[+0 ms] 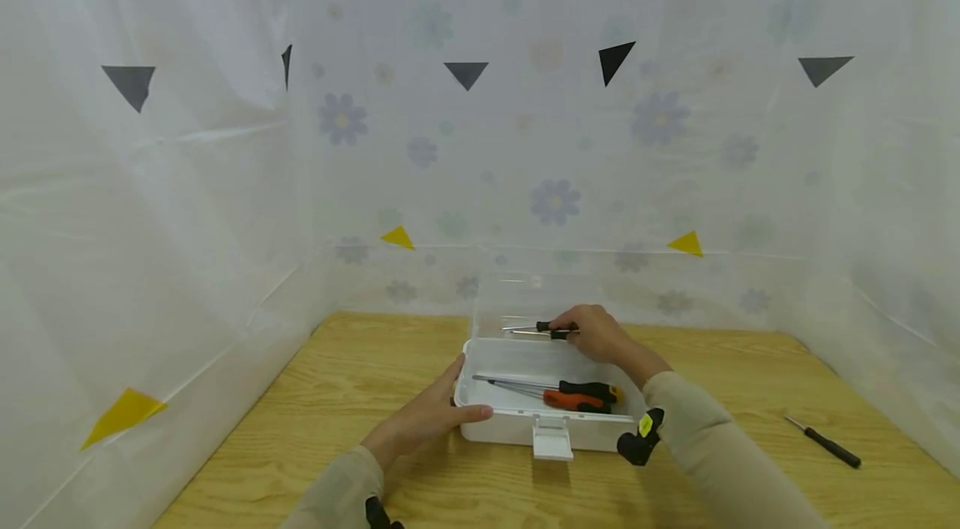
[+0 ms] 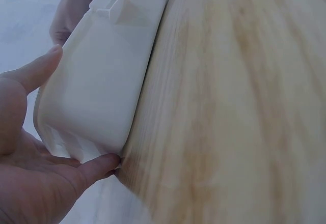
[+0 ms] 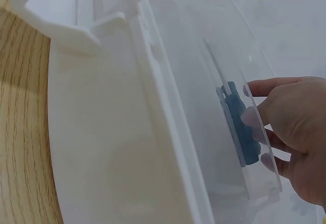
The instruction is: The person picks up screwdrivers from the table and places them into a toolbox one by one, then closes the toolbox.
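From the head camera, a white box (image 1: pixel 525 421) sits on the wooden counter (image 1: pixel 360 379), near the front edge. Its clear lid (image 1: pixel 517 296) stands open at the back. The left hand (image 1: pixel 427 416) rests on the left end of the box, with the fingers held out flat along the side and the thumb lying over the front corner. The right hand (image 1: pixel 596 333) is over the back of the box. Its fingers are curled around a small screwdriver (image 1: pixel 543 329) with a black handle, and the thin metal tip points left. Inside the box lie two more tools side by side, a black screwdriver (image 1: pixel 558 386) and an orange screwdriver (image 1: pixel 570 401). A white latch (image 1: pixel 552 437) hangs down at the front of the box. One more thin black tool (image 1: pixel 823 441) lies alone on the counter, well apart on the right. Pale sheets with flowers (image 1: pixel 555 200) hang all around.

From the left wrist camera, the left hand (image 2: pixel 30 173) is spread open against the round corner of the box (image 2: pixel 97 91). The thumb touches the top edge and a fingertip touches the bottom edge where the box meets the counter (image 2: pixel 234 112).

From the right wrist camera, the right hand (image 3: pixel 293 132) shows behind the clear lid (image 3: pixel 214 81). Its fingers wrap the dark handle of the small screwdriver (image 3: pixel 239 124). The white wall of the box (image 3: pixel 112 147) fills the middle, and the counter (image 3: pixel 23 127) shows on the left.
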